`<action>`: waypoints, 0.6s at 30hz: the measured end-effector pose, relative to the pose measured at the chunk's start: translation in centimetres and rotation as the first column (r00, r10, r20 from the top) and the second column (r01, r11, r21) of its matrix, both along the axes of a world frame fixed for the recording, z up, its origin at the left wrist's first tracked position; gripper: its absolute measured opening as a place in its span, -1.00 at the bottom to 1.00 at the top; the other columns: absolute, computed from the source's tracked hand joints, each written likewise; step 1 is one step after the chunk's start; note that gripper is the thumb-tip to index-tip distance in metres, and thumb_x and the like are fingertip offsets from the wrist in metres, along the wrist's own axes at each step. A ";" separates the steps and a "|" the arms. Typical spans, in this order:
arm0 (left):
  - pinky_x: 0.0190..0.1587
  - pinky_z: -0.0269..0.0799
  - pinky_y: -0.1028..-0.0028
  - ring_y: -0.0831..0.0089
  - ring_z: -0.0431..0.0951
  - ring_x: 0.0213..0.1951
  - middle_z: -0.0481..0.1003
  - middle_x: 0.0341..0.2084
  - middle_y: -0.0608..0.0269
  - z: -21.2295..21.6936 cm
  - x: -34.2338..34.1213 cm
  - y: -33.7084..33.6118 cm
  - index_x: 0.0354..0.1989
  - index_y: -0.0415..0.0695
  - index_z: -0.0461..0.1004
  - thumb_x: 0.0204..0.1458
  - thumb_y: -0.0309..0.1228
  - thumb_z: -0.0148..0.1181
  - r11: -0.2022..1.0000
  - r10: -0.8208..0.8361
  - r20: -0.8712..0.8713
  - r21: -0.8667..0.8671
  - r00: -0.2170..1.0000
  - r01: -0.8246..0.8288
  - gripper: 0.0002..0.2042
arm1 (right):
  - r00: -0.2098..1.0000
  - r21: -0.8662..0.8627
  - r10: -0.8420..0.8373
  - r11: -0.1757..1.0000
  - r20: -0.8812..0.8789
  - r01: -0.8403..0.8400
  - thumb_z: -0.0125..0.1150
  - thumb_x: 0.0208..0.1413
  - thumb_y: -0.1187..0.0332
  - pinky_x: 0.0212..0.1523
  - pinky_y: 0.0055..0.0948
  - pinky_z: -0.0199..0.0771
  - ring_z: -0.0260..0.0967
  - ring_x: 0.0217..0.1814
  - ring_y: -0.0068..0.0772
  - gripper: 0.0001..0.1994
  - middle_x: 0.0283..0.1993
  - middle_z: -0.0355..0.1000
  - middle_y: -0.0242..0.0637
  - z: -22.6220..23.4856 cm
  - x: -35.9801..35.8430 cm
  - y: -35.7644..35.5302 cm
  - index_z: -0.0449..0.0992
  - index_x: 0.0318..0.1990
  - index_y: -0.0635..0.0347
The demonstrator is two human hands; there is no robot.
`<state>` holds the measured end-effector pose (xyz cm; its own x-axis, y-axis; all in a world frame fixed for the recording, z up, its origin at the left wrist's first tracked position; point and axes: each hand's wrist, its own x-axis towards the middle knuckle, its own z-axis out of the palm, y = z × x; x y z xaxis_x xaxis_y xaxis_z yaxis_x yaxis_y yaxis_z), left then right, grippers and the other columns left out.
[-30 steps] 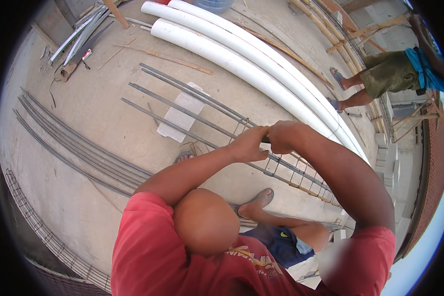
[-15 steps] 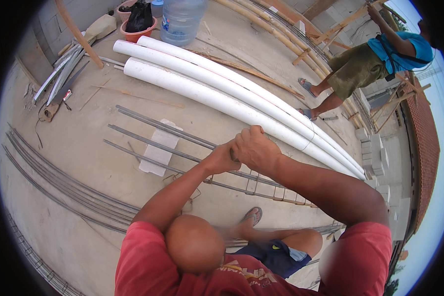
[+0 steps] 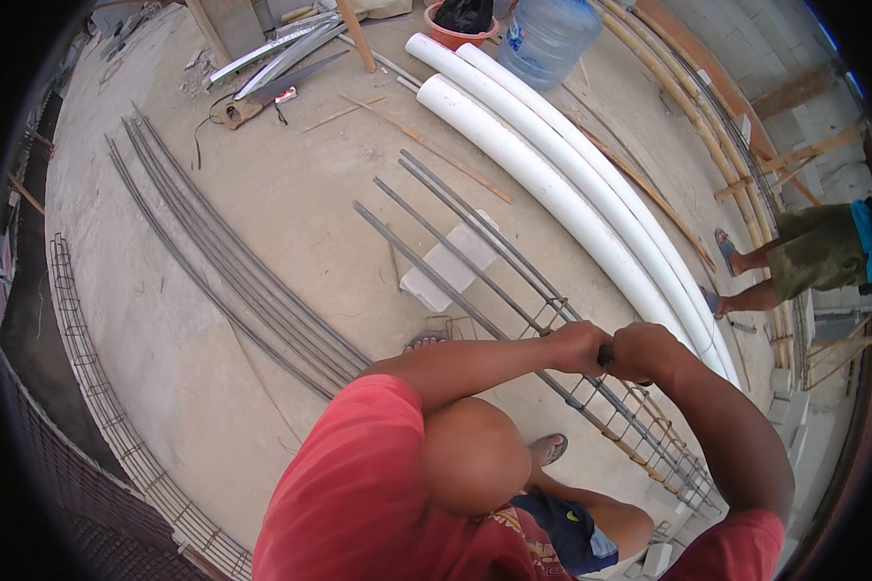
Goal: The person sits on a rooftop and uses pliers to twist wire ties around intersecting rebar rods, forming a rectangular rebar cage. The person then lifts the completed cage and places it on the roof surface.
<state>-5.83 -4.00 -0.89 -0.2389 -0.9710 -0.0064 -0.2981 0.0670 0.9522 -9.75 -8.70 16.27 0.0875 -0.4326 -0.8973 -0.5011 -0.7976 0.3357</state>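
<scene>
Both fists are close together over a cage of steel reinforcing bars (image 3: 494,254) tied with square wire stirrups. My left hand (image 3: 577,349) is closed, and so is my right hand (image 3: 643,352) beside it. A small dark end of some object (image 3: 606,355) shows between them; the rest is hidden by the fingers, so its kind cannot be told. The cage runs from the middle of the floor toward the lower right, under my hands. Its bare bar ends pass over a pale, flat block (image 3: 451,266).
White plastic pipes (image 3: 543,179) lie beyond the cage. Loose bars (image 3: 233,266) and another long cage (image 3: 116,416) are at left. A handsaw (image 3: 262,102), a water jug (image 3: 549,44) and a basin (image 3: 460,35) are farther back. A person (image 3: 794,252) stands at right.
The view has swung, so the floor and its things sit differently and more of the left side shows. My hands, still closed together, are now lower and farther right in the picture.
</scene>
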 end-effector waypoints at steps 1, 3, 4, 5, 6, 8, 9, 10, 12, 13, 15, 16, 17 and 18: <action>-0.23 0.52 0.22 0.11 0.62 -0.32 0.59 -0.44 -0.02 -1.0 0.1 -1.0 -0.32 -0.19 0.56 -0.28 -0.29 0.41 0.999 -0.033 0.028 -0.001 0.999 0.033 -0.67 | 0.926 -0.212 0.359 0.920 0.117 -0.330 0.16 0.07 0.25 0.00 -0.07 0.41 0.48 -0.09 -0.17 -0.66 -0.18 0.51 -0.18 -0.7 -1.4 1.2 0.51 -0.02 0.21; -0.25 0.50 0.23 0.12 0.62 -0.33 0.59 -0.45 0.02 -1.9 0.9 -1.6 -0.32 -0.20 0.54 -0.25 -0.30 0.38 0.989 -0.144 -0.022 0.040 0.989 0.145 -0.68 | 0.531 -0.542 0.840 0.499 0.112 -0.676 0.12 0.11 0.29 0.18 0.05 0.18 0.39 -0.04 -0.20 -0.65 -0.07 0.42 -0.28 -0.6 -3.7 3.1 0.41 0.05 0.18; -0.27 0.49 0.24 0.14 0.61 -0.33 0.59 -0.44 0.04 -1.1 1.7 -2.1 -0.31 -0.21 0.52 -0.23 -0.30 0.36 0.973 -0.217 -0.090 0.063 0.972 0.223 -0.68 | 0.624 -0.493 0.776 0.581 0.095 -0.648 0.11 0.12 0.29 0.17 0.03 0.19 0.40 -0.05 -0.20 -0.66 -0.07 0.42 -0.28 -0.9 -3.9 3.0 0.41 0.04 0.18; -0.28 0.47 0.24 0.16 0.61 -0.33 0.59 -0.43 0.07 -0.2 2.1 -2.1 -0.30 -0.21 0.51 -0.20 -0.30 0.34 0.951 -0.282 -0.160 0.082 0.946 0.297 -0.69 | 0.706 -0.443 0.704 0.657 0.073 -0.610 0.09 0.12 0.30 0.17 0.02 0.20 0.41 -0.06 -0.20 -0.67 -0.08 0.43 -0.28 -1.2 -3.9 2.8 0.41 0.04 0.18; -0.26 0.47 0.24 0.15 0.60 -0.30 0.58 -0.41 0.08 0.7 2.4 -1.7 -0.23 -0.20 0.49 -0.21 -0.31 0.36 0.970 -0.226 -0.162 0.054 0.961 0.237 -0.64 | 0.780 -0.396 0.624 0.727 0.040 -0.561 0.08 0.13 0.30 0.16 0.00 0.21 0.42 -0.06 -0.20 -0.68 -0.09 0.44 -0.29 -1.4 -4.0 2.3 0.41 0.03 0.18; -0.20 0.47 0.25 0.13 0.59 -0.25 0.57 -0.36 0.10 1.9 3.1 -0.5 -0.10 -0.18 0.44 -0.24 -0.34 0.38 0.994 -0.107 -0.168 0.000 0.980 0.108 -0.54 | 0.862 -0.342 0.480 0.847 0.166 -0.406 0.21 0.01 0.31 -0.02 -0.17 0.43 0.51 -0.21 -0.18 -0.75 -0.26 0.52 -0.27 -1.3 -3.4 0.8 0.55 -0.14 0.16; -0.15 0.46 0.24 0.12 0.58 -0.22 0.56 -0.33 0.09 1.4 2.7 0.3 -0.05 -0.17 0.41 -0.24 -0.34 0.39 0.994 0.022 -0.131 -0.102 0.991 -0.035 -0.49 | 0.902 -0.262 0.397 0.901 0.169 -0.347 0.25 -0.04 0.30 -0.09 -0.22 0.48 0.54 -0.25 -0.19 -0.76 -0.31 0.53 -0.26 -0.1 -1.3 0.4 0.58 -0.20 0.16; -0.11 0.45 0.24 0.11 0.56 -0.18 0.55 -0.30 0.09 0.4 2.3 1.4 0.00 -0.16 0.38 -0.25 -0.34 0.41 0.962 0.162 -0.095 -0.205 0.982 -0.178 -0.44 | 0.932 -0.179 0.319 0.940 0.173 -0.289 0.29 -0.08 0.30 -0.16 -0.27 0.53 0.56 -0.30 -0.19 -0.78 -0.36 0.55 -0.24 0.3 0.7 0.0 0.61 -0.25 0.15; -0.02 0.42 0.22 0.08 0.53 -0.11 0.52 -0.24 0.04 0.4 1.6 2.9 0.04 -0.17 0.36 -0.23 -0.32 0.42 0.924 0.271 -0.134 -0.240 0.953 -0.297 -0.42 | 0.972 -0.074 0.224 0.973 0.068 -0.219 0.32 -0.18 0.28 -0.32 -0.33 0.60 0.59 -0.34 -0.20 -0.77 -0.39 0.58 -0.10 -0.6 1.9 -1.4 0.64 -0.35 0.22; 0.03 0.39 0.21 0.06 0.51 -0.08 0.51 -0.20 0.01 1.5 1.5 2.1 0.02 -0.19 0.38 -0.21 -0.30 0.41 0.944 0.226 -0.184 -0.199 0.957 -0.261 -0.44 | 0.992 -0.054 0.127 0.991 0.023 -0.126 0.29 -0.18 0.29 -0.33 -0.30 0.61 0.60 -0.36 -0.18 -0.74 -0.39 0.58 -0.06 0.0 2.4 -2.4 0.63 -0.36 0.28; -0.14 0.46 0.21 0.09 0.60 -0.21 0.59 -0.35 0.02 1.1 -0.6 1.1 -0.18 -0.18 0.54 -0.20 -0.23 0.40 0.990 0.137 -0.230 0.014 0.964 -0.137 -0.59 | 0.917 0.051 -0.303 0.944 -0.260 0.326 0.30 -0.02 0.17 -0.38 -0.31 0.67 0.60 -0.38 -0.20 -0.61 -0.36 0.57 -0.05 -2.3 -0.5 -4.9 0.57 -0.22 0.41; -0.25 0.47 0.22 0.12 0.62 -0.32 0.60 -0.48 0.05 0.7 -1.0 0.8 -0.31 -0.18 0.58 -0.24 -0.23 0.41 0.988 0.092 -0.191 -0.101 0.977 -0.113 -0.66 | 0.893 0.137 -0.337 0.911 -0.297 0.389 0.24 0.05 0.16 -0.35 -0.33 0.68 0.60 -0.38 -0.21 -0.58 -0.32 0.58 -0.05 -2.9 -1.7 -5.4 0.54 -0.17 0.45; -0.25 0.48 0.24 0.15 0.62 -0.32 0.61 -0.45 0.07 0.9 -0.8 0.3 -0.32 -0.17 0.59 -0.26 -0.28 0.42 0.998 0.017 -0.127 -0.056 0.992 -0.024 -0.68 | 0.890 0.136 -0.381 0.896 -0.251 0.422 0.24 0.06 0.14 -0.34 -0.34 0.68 0.60 -0.38 -0.22 -0.59 -0.33 0.59 -0.07 -2.5 -2.1 -5.1 0.56 -0.23 0.43; -0.25 0.49 0.27 0.18 0.62 -0.32 0.61 -0.43 0.09 1.2 -0.5 -0.3 -0.33 -0.16 0.60 -0.28 -0.34 0.44 0.997 -0.073 -0.082 -0.003 0.994 0.073 -0.70 | 0.916 0.089 -0.369 0.919 -0.155 0.385 0.25 0.02 0.15 -0.38 -0.34 0.66 0.60 -0.38 -0.23 -0.62 -0.35 0.60 -0.09 -1.8 -2.0 -4.2 0.58 -0.29 0.40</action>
